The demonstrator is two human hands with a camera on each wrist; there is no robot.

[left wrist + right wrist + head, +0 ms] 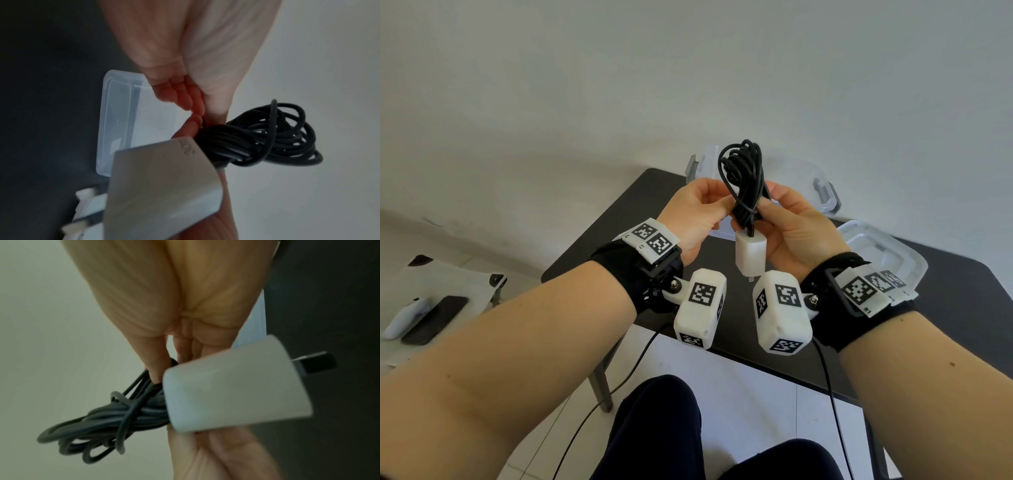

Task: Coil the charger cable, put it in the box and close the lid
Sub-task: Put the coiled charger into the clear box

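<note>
Both hands hold a coiled black charger cable upright above the dark table. My left hand pinches the bundle's waist from the left, and my right hand pinches it from the right. A strand wraps round the waist. The white charger plug hangs below the bundle, prongs down. The wrist views show the cable and plug close up. The clear plastic box stands open behind the hands, partly hidden. Its clear lid lies on the table to the right.
A thin black wire runs from each wrist camera down past my knees. On the floor at left lie a dark phone and a white object on white cloth. The wall is plain white.
</note>
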